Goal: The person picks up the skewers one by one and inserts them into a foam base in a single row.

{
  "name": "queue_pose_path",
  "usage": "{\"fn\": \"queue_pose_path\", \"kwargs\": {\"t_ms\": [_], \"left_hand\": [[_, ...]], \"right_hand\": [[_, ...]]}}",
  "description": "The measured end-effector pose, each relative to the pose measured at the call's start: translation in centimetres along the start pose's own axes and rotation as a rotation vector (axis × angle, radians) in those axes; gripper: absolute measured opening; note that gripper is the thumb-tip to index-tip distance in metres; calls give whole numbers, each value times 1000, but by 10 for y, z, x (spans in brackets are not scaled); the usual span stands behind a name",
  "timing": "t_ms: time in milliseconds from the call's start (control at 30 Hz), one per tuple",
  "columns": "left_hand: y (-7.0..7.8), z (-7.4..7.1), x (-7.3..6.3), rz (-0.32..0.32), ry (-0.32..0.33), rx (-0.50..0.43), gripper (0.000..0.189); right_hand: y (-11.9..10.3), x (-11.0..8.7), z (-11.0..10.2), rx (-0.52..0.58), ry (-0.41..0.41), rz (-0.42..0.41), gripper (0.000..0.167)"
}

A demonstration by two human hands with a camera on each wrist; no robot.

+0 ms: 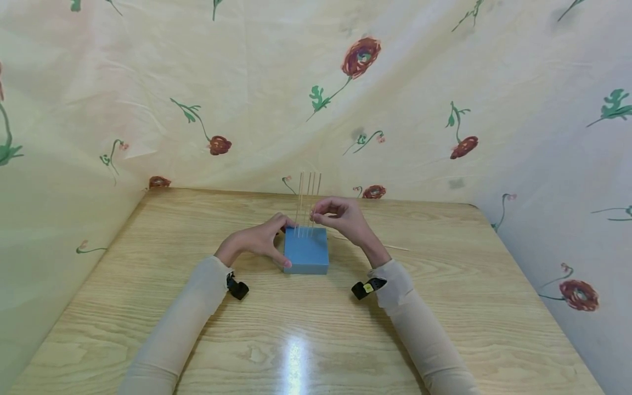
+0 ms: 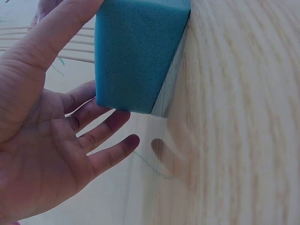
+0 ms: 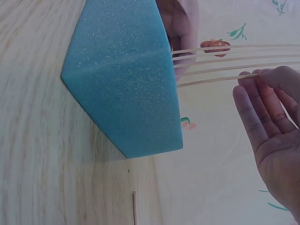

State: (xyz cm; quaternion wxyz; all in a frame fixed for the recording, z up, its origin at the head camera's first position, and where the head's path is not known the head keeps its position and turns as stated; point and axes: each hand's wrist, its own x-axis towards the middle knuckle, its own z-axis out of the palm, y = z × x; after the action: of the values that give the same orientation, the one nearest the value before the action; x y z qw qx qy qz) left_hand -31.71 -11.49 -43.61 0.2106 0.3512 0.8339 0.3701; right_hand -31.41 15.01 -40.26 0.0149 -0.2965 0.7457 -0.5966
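A blue foam block [image 1: 306,255] lies flat on the wooden table. Several thin wooden sticks [image 1: 299,197] stand upright in a row out of its top, near the far edge. My left hand [image 1: 257,238] holds the block from its left side, thumb at the near edge and fingers at the far edge. In the left wrist view some of those fingers [image 2: 115,123] touch the foam. Between thumb and fingertips, my right hand [image 1: 345,219] pinches the rightmost stick [image 3: 206,81] partway up. The stick's lower end meets the foam; how deep it sits is hidden.
A loose stick [image 1: 395,248] lies on the table [image 1: 237,334] to the right of the block, partly hidden behind the right hand. Flower-patterned cloth [image 1: 286,82] hangs behind the table and at both sides.
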Motion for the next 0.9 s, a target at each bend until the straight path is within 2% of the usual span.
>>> {"fn": "queue_pose_path", "kwargs": {"t_ms": [300,500,700,900], "left_hand": [[2,-1,-1,-4,-1,14,93],[3,0,-2,-11,-4,8,93],[3,0,-3,-3,4,13,93],[4,0,-3,-11,-4,2,92]], "right_hand": [[-3,0,-9,-59,-40,55,13],[-8,0,-18,-74,-88,102,22],[-13,-1,-34,-154,-181,115,19],[-16,-6,-53,-252,-280,178,16]]}}
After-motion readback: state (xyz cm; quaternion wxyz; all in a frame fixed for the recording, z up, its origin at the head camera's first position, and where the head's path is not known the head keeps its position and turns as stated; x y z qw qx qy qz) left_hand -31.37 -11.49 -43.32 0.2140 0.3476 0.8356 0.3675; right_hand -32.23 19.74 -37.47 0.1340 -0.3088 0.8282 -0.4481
